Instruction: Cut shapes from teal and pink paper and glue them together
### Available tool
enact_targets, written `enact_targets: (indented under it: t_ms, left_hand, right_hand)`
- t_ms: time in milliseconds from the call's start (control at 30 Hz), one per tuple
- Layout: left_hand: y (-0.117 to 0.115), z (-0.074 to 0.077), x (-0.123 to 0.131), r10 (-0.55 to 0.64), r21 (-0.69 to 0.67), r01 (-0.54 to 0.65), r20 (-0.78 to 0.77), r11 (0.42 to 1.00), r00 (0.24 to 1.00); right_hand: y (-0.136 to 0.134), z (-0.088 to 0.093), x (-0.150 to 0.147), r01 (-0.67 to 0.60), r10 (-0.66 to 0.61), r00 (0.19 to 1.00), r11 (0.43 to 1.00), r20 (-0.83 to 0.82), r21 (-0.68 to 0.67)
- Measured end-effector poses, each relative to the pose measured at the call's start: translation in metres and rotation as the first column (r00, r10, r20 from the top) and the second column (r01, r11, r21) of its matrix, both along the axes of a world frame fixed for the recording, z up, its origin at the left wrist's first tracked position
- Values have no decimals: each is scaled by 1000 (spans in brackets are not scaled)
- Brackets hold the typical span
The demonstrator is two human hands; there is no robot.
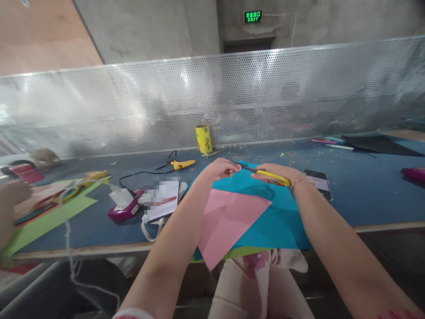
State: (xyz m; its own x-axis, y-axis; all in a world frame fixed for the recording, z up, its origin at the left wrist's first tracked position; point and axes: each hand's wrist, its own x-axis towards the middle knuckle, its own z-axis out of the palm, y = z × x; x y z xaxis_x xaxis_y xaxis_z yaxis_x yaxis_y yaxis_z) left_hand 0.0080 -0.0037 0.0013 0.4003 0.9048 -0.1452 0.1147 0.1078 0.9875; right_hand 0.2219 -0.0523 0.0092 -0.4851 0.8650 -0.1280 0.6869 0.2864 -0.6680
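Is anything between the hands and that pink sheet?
Nothing visible stands in the way: the left hand and the right hand, holding yellow-handled scissors, are beyond the pink sheet, with only flat blue paper showing between.

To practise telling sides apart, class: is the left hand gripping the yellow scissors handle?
No, the yellow handle is in the right hand.

At nine o'clock, a co-worker's hand [9,206] was blurred and cut off by the left edge. The pink scrap [238,168] pinched in the left grip [223,169] was too small for its shape to be told. The handles of the scissors [277,178] were partly hidden by the right grip [281,170]. At three o'clock, part of a phone [326,189] was covered by the right wrist, and a purple object [415,174] was cut off. At eight o'clock, a lit screen [168,203] was partly pixelated.
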Motion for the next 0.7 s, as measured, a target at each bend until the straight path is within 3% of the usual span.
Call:
enact_targets:
  t_ms: [700]
  left_hand:
    - [0, 0, 0, 0, -10, 1, 73, 1000, 997]
  right_hand:
    - [3, -4, -1, -3, 3, 1000, 1000, -21, 11]
